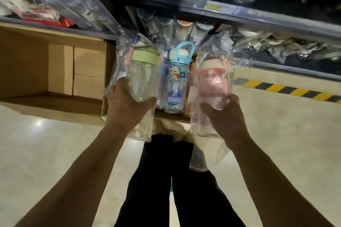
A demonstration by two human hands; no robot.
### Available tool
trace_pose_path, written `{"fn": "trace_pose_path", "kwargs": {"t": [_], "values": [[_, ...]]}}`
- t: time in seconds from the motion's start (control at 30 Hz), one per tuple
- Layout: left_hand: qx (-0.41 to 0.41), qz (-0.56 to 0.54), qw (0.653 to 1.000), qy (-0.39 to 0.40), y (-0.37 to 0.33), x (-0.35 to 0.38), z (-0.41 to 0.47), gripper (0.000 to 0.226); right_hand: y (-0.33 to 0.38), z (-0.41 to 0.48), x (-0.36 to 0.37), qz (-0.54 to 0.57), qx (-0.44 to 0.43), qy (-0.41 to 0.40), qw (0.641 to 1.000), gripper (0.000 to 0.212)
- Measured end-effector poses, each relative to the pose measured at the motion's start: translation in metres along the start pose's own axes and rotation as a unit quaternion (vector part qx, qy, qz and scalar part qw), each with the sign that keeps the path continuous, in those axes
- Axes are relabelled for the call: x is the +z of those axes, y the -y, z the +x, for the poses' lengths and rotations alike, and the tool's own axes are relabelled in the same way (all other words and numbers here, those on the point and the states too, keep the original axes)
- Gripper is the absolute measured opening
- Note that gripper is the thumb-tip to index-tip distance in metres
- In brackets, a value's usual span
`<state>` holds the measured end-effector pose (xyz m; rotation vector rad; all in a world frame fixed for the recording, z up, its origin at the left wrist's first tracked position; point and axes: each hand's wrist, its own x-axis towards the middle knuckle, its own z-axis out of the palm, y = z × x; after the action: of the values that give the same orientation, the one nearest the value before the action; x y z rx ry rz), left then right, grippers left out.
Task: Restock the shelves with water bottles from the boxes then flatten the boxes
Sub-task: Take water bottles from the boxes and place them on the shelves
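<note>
My left hand (127,105) grips a green-lidded water bottle (143,72) wrapped in a clear plastic bag. My right hand (223,110) grips a pink-lidded bottle (212,81), also bagged. Between them stands a blue-lidded bottle (175,79) with a bear print, in a cardboard box (173,116) in front of me. All are held up before a low shelf (239,16) where several more bottles (166,24) stand in the dark behind.
A large open cardboard box (55,72) lies on its side at the left, its inside bare. Bagged goods (287,48) fill the lower right shelf. Yellow-black tape (287,90) marks the pale floor. My dark-trousered legs (171,180) are below.
</note>
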<state>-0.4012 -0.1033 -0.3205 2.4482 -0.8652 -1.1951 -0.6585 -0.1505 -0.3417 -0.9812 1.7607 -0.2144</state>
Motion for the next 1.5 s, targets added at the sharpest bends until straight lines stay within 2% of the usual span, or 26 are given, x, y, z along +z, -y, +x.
{"fn": "trace_pose_path", "kwargs": {"t": [0.13,0.27,0.4,0.57,0.63,0.7,0.83,0.93,1.1,1.23,1.37,1.5], "values": [[0.016,-0.059,0.998,-0.01,-0.037,-0.04,-0.064,0.098,0.029,-0.074,-0.042,0.079,-0.039,-0.022,0.996,0.076],[0.055,-0.056,0.996,-0.045,-0.079,-0.089,-0.138,0.094,0.072,-0.149,-0.094,0.129,-0.105,0.006,0.986,0.07],[0.081,-0.095,0.99,-0.071,-0.121,-0.135,-0.216,0.094,0.117,-0.226,-0.149,0.149,-0.186,0.019,0.971,0.075],[0.134,-0.154,0.976,-0.07,-0.167,-0.178,-0.291,0.088,0.163,-0.298,-0.199,0.172,-0.287,-0.013,0.942,0.084],[0.167,-0.185,0.966,-0.069,-0.193,-0.198,-0.31,0.085,0.181,-0.321,-0.216,0.171,-0.316,-0.03,0.933,0.082],[0.217,-0.212,0.951,-0.065,-0.222,-0.22,-0.325,0.071,0.197,-0.339,-0.231,0.175,-0.342,-0.056,0.921,0.081],[0.307,-0.262,0.914,-0.036,-0.275,-0.256,-0.344,0.067,0.228,-0.368,-0.258,0.185,-0.383,-0.104,0.899,0.082],[0.375,-0.238,0.895,-0.048,-0.311,-0.272,-0.352,0.07,0.248,-0.383,-0.276,0.204,-0.416,-0.156,0.872,0.088],[0.441,-0.244,0.864,-0.014,-0.354,-0.274,-0.359,0.08,0.269,-0.382,-0.309,0.246,-0.438,-0.195,0.842,0.093],[0.432,-0.249,0.867,-0.005,-0.39,-0.262,-0.358,0.087,0.282,-0.362,-0.341,0.256,-0.437,-0.189,0.841,0.087],[0.442,-0.262,0.858,-0.012,-0.44,-0.239,-0.35,0.075,0.301,-0.325,-0.38,0.26,-0.446,-0.164,0.841,0.078],[0.441,-0.285,0.85,-0.04,-0.496,-0.211,-0.338,0.071,0.326,-0.28,-0.423,0.256,-0.457,-0.11,0.845,0.085]]}}
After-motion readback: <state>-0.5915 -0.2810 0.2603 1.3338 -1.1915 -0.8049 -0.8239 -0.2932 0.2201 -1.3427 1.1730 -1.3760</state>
